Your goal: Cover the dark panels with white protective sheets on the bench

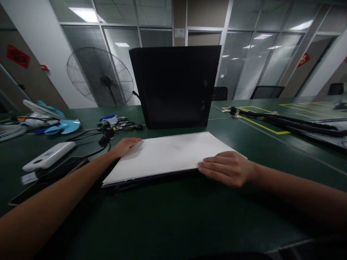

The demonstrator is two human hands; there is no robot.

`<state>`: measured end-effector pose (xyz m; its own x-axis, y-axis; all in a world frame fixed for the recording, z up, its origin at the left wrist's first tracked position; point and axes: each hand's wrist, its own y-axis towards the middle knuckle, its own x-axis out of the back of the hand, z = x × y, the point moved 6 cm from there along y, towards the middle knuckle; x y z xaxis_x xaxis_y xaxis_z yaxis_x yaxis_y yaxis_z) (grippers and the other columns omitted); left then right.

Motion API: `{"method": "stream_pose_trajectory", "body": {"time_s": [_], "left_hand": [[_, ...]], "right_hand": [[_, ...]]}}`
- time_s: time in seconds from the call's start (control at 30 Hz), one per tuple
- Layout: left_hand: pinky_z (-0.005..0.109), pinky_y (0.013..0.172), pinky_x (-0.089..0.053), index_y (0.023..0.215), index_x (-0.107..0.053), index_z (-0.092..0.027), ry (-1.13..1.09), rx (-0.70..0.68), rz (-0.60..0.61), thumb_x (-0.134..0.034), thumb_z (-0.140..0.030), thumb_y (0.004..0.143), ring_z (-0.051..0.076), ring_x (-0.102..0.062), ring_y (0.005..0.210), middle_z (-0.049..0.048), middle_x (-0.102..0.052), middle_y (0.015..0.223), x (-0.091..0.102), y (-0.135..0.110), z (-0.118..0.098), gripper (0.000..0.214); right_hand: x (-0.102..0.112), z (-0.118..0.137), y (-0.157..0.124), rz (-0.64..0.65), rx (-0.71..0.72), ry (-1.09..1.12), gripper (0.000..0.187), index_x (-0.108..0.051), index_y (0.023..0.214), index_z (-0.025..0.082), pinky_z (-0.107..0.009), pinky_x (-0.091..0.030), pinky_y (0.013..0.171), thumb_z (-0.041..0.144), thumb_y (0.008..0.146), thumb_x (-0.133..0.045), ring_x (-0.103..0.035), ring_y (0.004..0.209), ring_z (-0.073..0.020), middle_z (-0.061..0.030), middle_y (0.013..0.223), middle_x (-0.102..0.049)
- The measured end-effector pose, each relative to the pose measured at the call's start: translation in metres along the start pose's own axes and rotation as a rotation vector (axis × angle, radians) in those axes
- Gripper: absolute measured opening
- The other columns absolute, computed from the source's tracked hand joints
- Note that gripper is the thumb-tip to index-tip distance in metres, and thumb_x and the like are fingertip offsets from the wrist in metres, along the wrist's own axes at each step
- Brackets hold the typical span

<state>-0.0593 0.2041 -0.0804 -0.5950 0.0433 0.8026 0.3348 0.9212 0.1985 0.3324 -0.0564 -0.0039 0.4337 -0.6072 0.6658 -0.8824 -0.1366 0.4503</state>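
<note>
White paper [170, 151] just in front of black box [179, 86]. Left hand [125, 147] at paper's left edge, right hand [227, 169] at edge away from box. Fingers touch paper; cannot tell if grasping.

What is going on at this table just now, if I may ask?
Someone is handling a flat white sheet, with the left hand at its far left corner and the right hand at its near right edge. A dark layer shows beneath the sheet's near edge, over the green table. A large black box-like thing stands upright behind it. How firm either hand's grip is cannot be told.
</note>
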Motion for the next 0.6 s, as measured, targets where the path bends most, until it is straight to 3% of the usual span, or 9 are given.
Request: {"method": "stream_pose_trajectory", "body": {"time_s": [0.13,0.3,0.43,0.53,0.6], "left_hand": [[0.042,0.121,-0.041,0.106,-0.084,-0.023,-0.024,-0.055,-0.006,-0.045,-0.045,0.083,0.028,-0.065,0.133,0.0068,-0.074,0.135,0.01,0.001,-0.001,0.051],[0.044,0.119,-0.043,0.098,-0.085,-0.025,-0.184,0.09,0.0,-0.06,-0.044,0.072,0.031,-0.068,0.128,0.0047,-0.079,0.125,0.014,-0.01,-0.014,0.041],[0.042,0.099,-0.059,0.113,-0.083,-0.02,-0.342,0.093,0.096,-0.083,-0.044,0.063,0.034,-0.074,0.112,0.0098,-0.076,0.13,0.006,-0.026,-0.041,0.055],[0.043,0.086,-0.062,0.127,-0.077,-0.018,-0.313,0.111,0.169,-0.079,-0.056,0.074,0.035,-0.077,0.1,0.0113,-0.078,0.127,-0.001,-0.033,-0.052,0.065],[0.043,0.095,-0.06,0.131,-0.075,-0.018,-0.231,0.07,0.197,-0.074,-0.06,0.08,0.036,-0.075,0.107,0.0106,-0.078,0.125,-0.004,-0.034,-0.058,0.067]], "right_hand": [[0.003,-0.007,0.0,-0.005,0.001,-0.08,0.026,-0.071,0.119,0.004,-0.028,-0.064,0.067,0.012,0.104,-0.051,-0.077,0.099,-0.0199,-0.0152,0.114,-0.078],[0.014,-0.034,-0.021,-0.034,-0.116,-0.193,0.033,-0.066,0.133,0.012,-0.031,-0.064,0.079,0.01,0.1,-0.059,-0.075,0.108,-0.02,-0.0135,0.128,-0.074],[0.023,-0.061,-0.046,-0.057,-0.252,-0.23,0.049,-0.06,0.144,0.021,-0.034,-0.063,0.082,0.01,0.096,-0.066,-0.074,0.108,-0.0203,-0.01,0.133,-0.073],[0.024,-0.074,-0.06,-0.113,-0.346,-0.244,0.053,-0.06,0.145,0.023,-0.034,-0.061,0.081,0.007,0.095,-0.065,-0.075,0.102,-0.02,-0.0085,0.126,-0.076],[0.021,-0.079,-0.067,-0.168,-0.411,-0.274,0.054,-0.059,0.145,0.023,-0.035,-0.059,0.08,0.007,0.094,-0.065,-0.075,0.097,-0.0201,-0.0082,0.12,-0.077]]}}
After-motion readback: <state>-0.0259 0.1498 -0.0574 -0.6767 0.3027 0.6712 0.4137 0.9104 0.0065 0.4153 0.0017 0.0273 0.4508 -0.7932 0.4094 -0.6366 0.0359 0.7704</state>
